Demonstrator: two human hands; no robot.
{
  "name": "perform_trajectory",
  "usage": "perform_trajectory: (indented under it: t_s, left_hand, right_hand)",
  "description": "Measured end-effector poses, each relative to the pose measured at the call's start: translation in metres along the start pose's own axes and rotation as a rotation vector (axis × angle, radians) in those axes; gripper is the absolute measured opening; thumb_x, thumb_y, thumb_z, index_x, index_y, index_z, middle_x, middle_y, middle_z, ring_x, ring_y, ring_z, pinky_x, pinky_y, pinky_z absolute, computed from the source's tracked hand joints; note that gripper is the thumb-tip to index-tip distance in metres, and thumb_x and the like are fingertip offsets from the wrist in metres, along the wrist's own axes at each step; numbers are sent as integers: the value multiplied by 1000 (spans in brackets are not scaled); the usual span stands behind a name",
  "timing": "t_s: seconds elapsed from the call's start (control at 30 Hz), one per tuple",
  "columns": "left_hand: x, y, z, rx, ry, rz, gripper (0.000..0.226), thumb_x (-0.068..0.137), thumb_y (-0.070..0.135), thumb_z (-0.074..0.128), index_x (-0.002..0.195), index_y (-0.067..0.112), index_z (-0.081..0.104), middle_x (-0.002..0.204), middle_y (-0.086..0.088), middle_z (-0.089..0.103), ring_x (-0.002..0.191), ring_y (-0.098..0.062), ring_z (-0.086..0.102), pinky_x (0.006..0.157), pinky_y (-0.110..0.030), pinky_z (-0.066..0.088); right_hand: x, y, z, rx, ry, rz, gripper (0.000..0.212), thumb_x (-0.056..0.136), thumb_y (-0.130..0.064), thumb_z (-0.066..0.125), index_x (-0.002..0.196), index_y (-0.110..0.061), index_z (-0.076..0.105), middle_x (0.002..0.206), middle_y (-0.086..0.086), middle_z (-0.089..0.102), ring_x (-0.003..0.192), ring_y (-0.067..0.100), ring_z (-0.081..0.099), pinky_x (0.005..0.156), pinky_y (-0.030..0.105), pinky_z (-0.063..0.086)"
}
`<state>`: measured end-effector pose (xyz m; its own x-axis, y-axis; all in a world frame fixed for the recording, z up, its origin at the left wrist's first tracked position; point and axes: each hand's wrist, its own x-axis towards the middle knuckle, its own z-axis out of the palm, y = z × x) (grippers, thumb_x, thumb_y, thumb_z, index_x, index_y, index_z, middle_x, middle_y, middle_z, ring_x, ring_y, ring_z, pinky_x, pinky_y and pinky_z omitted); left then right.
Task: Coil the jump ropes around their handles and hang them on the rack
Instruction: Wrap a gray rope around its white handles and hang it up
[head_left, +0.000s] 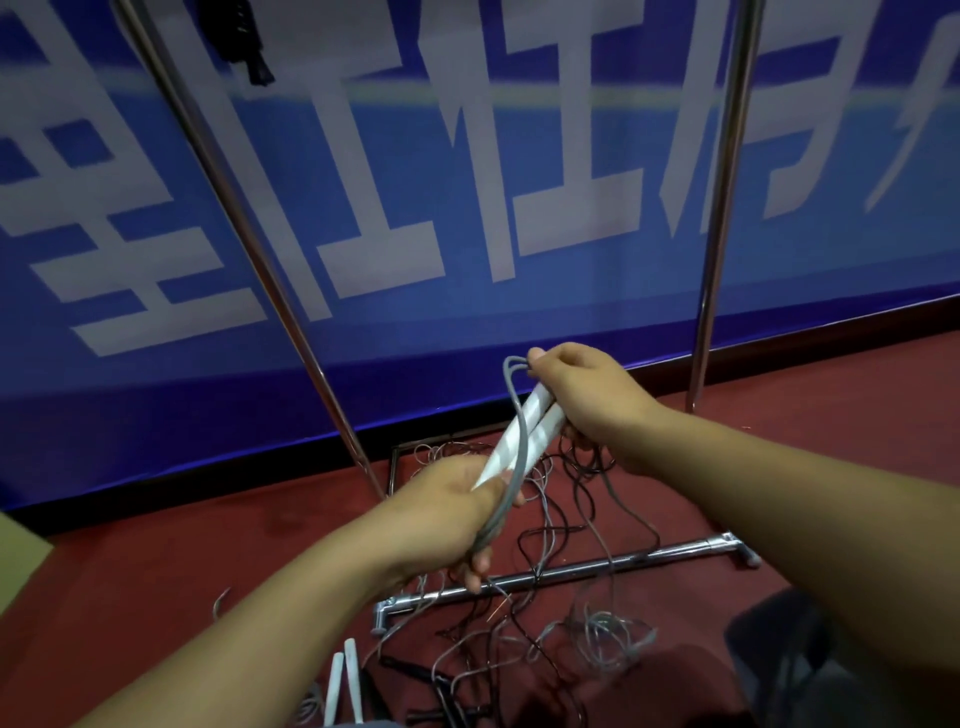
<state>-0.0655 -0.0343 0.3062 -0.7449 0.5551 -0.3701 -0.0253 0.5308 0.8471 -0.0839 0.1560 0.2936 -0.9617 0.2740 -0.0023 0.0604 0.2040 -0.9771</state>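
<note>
Both hands on one white-handled rope, mid-coil.
L hand (447, 514) grips lower end of the paired white handles (524, 436) w/ grey cord (511, 395) bunched thru its fist; R hand (582, 395) curls round top end, pinching a cord loop. Coil looks just begun. One dark bundle (249, 41) maybe hung on rack (270, 270) already; tangled ropes (545, 639) + more handles (345, 686) on floor still to do.

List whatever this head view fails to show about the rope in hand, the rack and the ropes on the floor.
- Handles: both ends are covered by the left hand and right hand.
- Rack: its top bar is cut off by the upper edge.
- Black item hanging at top left: cropped and blurred.
- Floor ropes: too tangled to count.
- White handles at the bottom: cut off by the lower edge.
</note>
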Motion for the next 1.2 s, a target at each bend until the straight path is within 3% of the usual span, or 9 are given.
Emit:
perform_trajectory:
  t_s: [0.07,0.17,0.3,0.43,0.63,0.8,0.93,1.07,1.2]
  left_hand:
    - [-2,2,2,-35,-37,-16,25,108,27,43,105,6,56,65,-3,53,44,-14,53,40,-26,47]
    - [-7,8,3,-218,-103,-77,25,104,27,50,114,5,58,69,-9,65,53,-20,64,48,-30,55]
    - [-14,18,0,-440,-192,-157,48,93,43,52,119,4,60,76,-15,67,65,-24,67,61,-34,58]
    - [-12,19,1,-478,-212,-218,65,82,60,52,118,7,61,73,-9,62,57,-19,59,55,-29,50]
    - [-3,11,6,-416,-76,-181,41,97,46,54,100,7,65,59,0,47,43,-10,41,40,-21,37]
    - [-10,11,4,-417,-93,-191,30,97,35,57,99,5,62,66,-7,61,56,-19,66,45,-30,56]
    - [-12,12,-2,-419,-73,-221,26,102,35,51,108,10,58,70,-7,67,52,-16,65,38,-24,50]
    - [-9,11,-9,-387,-2,-201,31,101,39,49,110,11,61,60,0,57,41,-6,46,32,-14,32]
    - [-8,11,-12,-397,-31,-166,33,101,37,48,112,11,65,61,0,53,43,-5,45,32,-12,30]
  right_hand:
    - [0,1,3,-100,7,-72,41,101,-50,48,84,-19,68,71,-6,63,60,8,55,60,27,42]
    - [-1,0,2,-153,-15,-99,46,100,-53,49,74,-18,65,55,-6,49,43,4,41,51,24,34]
    - [-2,-1,1,-141,-50,-149,47,101,-51,49,65,-21,56,53,-9,44,47,7,39,54,26,35]
    - [-3,-1,3,-131,-80,-208,46,101,-48,50,64,-22,51,53,-12,43,49,6,38,56,26,36]
    - [1,0,-3,-93,-196,-184,42,100,-51,51,71,-21,56,59,-1,43,51,11,37,49,26,33]
    - [7,-5,-26,-98,-119,-139,40,103,-38,50,75,-12,60,49,-5,54,39,8,38,41,20,33]
    - [12,3,-47,-200,-23,-129,38,101,-39,55,75,-13,64,59,-3,58,42,3,40,43,16,35]
    - [12,5,-55,-301,19,-139,40,98,-45,57,76,-13,66,58,-2,51,46,6,41,50,22,37]
    - [11,4,-58,-352,62,-130,44,96,-49,59,84,-7,68,69,7,51,63,15,46,61,29,39]
